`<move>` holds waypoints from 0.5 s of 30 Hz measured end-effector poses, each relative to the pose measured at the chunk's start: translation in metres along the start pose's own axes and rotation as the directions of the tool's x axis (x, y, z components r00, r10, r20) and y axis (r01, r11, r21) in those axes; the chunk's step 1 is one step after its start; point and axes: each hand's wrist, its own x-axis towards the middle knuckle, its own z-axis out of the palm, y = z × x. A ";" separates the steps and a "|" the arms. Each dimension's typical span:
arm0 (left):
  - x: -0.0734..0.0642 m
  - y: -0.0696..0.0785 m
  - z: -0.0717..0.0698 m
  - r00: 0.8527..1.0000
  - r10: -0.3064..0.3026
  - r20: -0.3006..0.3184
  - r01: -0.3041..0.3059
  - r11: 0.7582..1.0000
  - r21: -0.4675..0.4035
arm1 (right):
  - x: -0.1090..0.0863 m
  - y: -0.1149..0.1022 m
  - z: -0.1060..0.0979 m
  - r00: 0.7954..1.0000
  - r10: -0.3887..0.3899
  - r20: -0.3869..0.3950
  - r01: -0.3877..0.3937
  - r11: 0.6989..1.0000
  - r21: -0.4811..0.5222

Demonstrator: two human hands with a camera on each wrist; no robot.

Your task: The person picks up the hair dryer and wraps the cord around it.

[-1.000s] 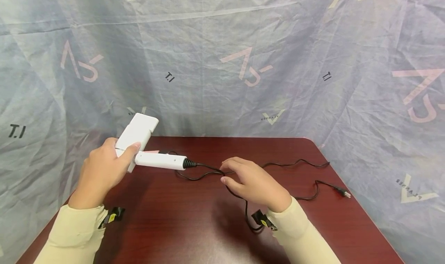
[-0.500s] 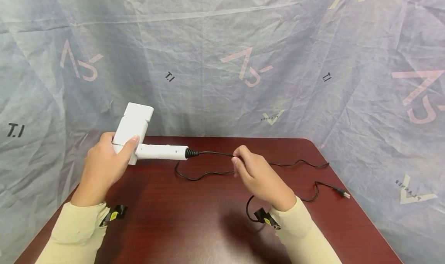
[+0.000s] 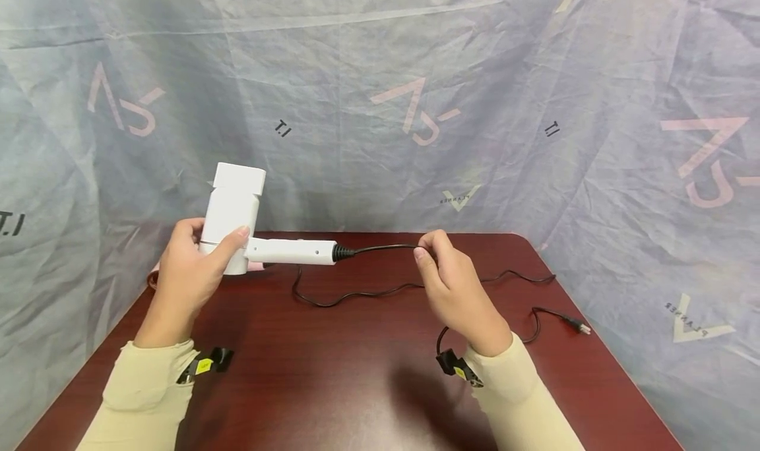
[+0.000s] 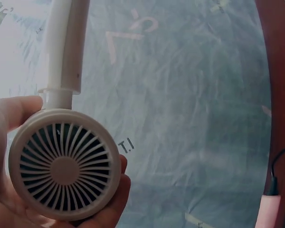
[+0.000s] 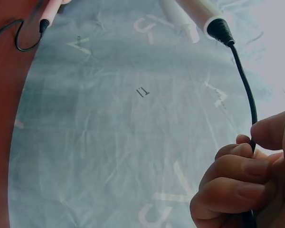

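Observation:
A white hair dryer (image 3: pixel 231 215) is held up over the table by my left hand (image 3: pixel 189 270), which grips the rear of its barrel with the thumb on top. Its handle (image 3: pixel 291 252) sticks out sideways to the right. In the left wrist view the round slatted air grille (image 4: pixel 64 171) faces the camera, with fingers curled round its rim. My right hand (image 3: pixel 458 296) pinches the dryer's black cord (image 3: pixel 386 247) a short way from the handle. The right wrist view shows that cord (image 5: pixel 246 88) passing between thumb and curled fingers.
Behind the dryer lies a pink appliance (image 3: pixel 255 266), mostly hidden, its thin black cord (image 3: pixel 347 298) winding right across the dark red table (image 3: pixel 320 365). A two-pin plug (image 3: pixel 578 326) rests near the right edge. Printed grey cloth (image 3: pixel 356 174) hangs behind.
The dryer has risen and its barrel turned more upright. My right hand has taken hold of the cord and moved right and up, drawing it straighter.

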 end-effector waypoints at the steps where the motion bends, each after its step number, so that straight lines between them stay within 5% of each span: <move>1: 0.000 0.001 0.002 1.000 0.002 0.001 -0.002 1.000 -0.021 | 0.000 0.000 -0.001 1.000 0.009 -0.007 -0.009 1.000 0.001; 9: -0.001 0.008 0.015 0.998 0.053 0.047 -0.043 0.981 -0.188 | -0.002 0.000 -0.011 0.995 0.018 -0.099 -0.016 1.000 0.023; 15: -0.001 0.023 0.022 0.994 0.082 0.073 -0.052 0.937 -0.345 | 0.000 0.005 -0.020 0.984 -0.010 -0.175 0.011 1.000 0.006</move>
